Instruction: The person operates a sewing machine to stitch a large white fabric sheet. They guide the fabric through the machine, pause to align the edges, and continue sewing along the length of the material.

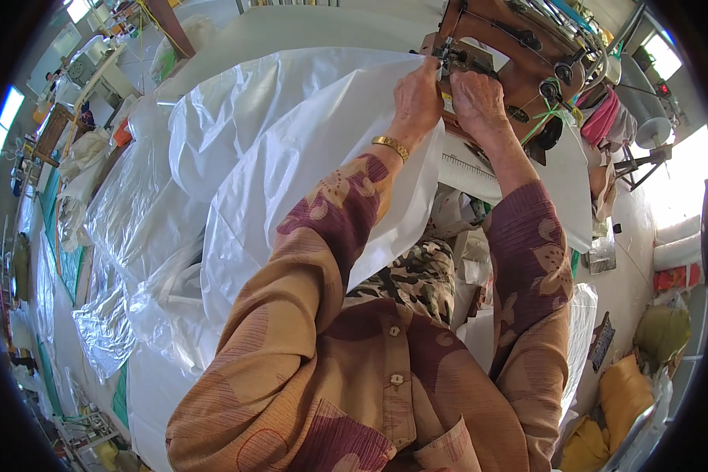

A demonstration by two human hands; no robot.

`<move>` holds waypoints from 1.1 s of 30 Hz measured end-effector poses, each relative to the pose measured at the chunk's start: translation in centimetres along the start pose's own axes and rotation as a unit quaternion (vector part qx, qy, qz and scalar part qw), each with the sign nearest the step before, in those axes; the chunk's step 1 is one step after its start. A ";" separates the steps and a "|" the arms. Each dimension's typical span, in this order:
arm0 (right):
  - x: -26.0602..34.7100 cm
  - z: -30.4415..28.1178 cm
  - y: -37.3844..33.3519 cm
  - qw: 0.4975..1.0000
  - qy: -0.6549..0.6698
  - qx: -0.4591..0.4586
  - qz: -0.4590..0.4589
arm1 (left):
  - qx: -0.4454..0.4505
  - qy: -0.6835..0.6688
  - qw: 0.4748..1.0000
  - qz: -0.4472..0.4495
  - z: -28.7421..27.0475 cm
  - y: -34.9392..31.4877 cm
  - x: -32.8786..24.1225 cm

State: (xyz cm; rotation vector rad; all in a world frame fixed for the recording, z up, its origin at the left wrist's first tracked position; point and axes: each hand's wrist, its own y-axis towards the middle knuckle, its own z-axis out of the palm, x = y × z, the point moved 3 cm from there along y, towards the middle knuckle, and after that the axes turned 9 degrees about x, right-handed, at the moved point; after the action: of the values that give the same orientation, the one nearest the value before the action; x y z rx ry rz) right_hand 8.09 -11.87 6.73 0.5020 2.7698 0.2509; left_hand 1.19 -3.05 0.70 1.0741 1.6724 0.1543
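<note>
A large sheet of thin white plastic [291,149] spreads leftward across the table, and its far edge runs up to a brown sewing machine [505,41]. My left hand [418,96] pinches that edge close to the needle area. Just to the right, my right hand [478,101] is closed with its fingers curled down by the machine's presser foot [447,53]. What lies under those fingers is hidden. The sheet drapes from the table past my left forearm towards my lap.
Crumpled clear plastic [145,204] is heaped at the left. A green ribbon [544,118] is tied by the machine's wheel. At the right are a grey cylindrical tank [641,102], pink cloth [599,118] and yellow-orange sacks [625,389] on the floor.
</note>
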 end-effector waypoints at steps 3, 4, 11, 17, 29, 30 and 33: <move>0.4 -0.7 0.3 1.000 -0.010 0.010 0.002 | 0.010 -0.176 0.981 -0.077 0.3 0.3 1.6; 0.9 -0.8 0.5 1.000 -0.022 0.022 0.000 | 0.012 -0.201 0.976 -0.080 0.4 0.2 2.0; 1.1 1.5 -0.1 0.997 -0.077 0.010 0.028 | 0.026 0.004 1.000 -0.016 0.5 0.0 0.9; -1.5 1.4 -1.6 0.999 0.015 -0.049 0.001 | 0.045 -0.100 0.987 -0.118 0.2 0.4 1.9; -0.7 2.4 -1.4 0.999 -0.007 -0.023 0.023 | 0.097 -0.336 0.916 -0.197 0.0 0.3 2.4; -0.6 2.4 -1.3 0.999 -0.004 -0.022 0.022 | 0.096 -0.328 0.920 -0.193 0.0 0.3 2.5; -0.3 2.1 -0.9 0.999 -0.007 -0.026 0.017 | 0.083 -0.291 0.939 -0.166 0.0 0.3 2.6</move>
State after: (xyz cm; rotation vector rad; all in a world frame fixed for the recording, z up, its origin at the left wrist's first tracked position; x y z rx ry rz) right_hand 8.82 -12.57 4.69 0.5368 2.7344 0.3253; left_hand 1.33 -1.03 -0.91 0.8327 1.3069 -0.4910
